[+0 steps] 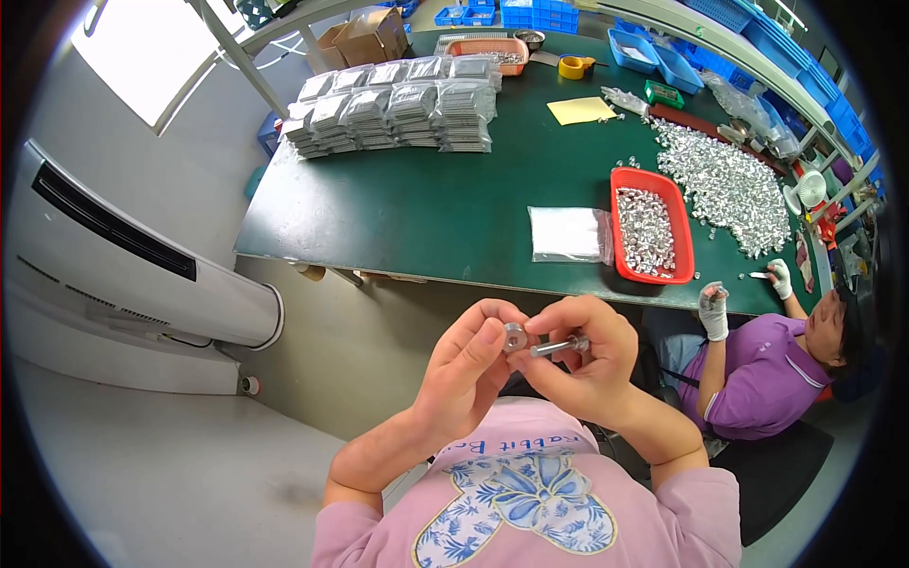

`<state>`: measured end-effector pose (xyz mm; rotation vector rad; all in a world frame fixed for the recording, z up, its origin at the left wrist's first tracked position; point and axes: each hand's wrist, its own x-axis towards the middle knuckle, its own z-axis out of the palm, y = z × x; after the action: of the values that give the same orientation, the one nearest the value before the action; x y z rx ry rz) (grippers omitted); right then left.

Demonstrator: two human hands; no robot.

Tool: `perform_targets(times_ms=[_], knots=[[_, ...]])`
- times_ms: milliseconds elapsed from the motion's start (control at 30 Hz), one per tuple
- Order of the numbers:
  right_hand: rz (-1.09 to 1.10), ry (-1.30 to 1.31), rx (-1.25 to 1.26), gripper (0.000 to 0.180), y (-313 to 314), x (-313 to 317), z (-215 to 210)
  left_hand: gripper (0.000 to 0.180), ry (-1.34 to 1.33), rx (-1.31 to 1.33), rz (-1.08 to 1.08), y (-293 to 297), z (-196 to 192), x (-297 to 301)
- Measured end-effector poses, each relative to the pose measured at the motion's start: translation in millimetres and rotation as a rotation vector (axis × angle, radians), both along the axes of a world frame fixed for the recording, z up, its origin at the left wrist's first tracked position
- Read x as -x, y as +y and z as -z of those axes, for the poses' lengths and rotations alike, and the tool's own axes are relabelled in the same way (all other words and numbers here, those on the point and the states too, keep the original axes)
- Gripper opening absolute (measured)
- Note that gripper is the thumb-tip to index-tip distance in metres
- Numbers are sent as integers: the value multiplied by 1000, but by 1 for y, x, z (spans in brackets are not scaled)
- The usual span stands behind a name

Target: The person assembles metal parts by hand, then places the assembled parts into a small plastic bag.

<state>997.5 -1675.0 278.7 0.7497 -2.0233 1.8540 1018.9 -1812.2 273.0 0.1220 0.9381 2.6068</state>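
Both my hands are raised in front of my chest, short of the table's near edge. My left hand (471, 358) pinches a small round metal ring (514, 337) with a hole in its middle, between thumb and fingers. Close beside it, my right hand (592, 358) is closed around a slim silver metal pin (552, 348) with a wider collar near its right end. The pin's free end points left toward the ring, apart from it. My right fingertips come up against the ring's edge; whether they touch it I cannot tell.
On the green table (398, 208) stand stacks of grey bagged packets (417, 104), a red basket (684, 227) of small metal parts, a clear bag (568, 235) and a heap of silver parts (729, 185). At the right sits a co-worker (757, 379) in purple with gloved hands. A white air conditioner (123, 251) stands left.
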Motion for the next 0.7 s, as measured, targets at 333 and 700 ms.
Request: perform_targets(times_ms=[333, 700], knots=[[-8, -96, -14, 20, 6, -1, 4, 21, -51, 33, 14, 5, 4, 2], [334, 180, -381, 24, 31, 8, 63, 25, -244, 318, 86, 35, 52, 25]])
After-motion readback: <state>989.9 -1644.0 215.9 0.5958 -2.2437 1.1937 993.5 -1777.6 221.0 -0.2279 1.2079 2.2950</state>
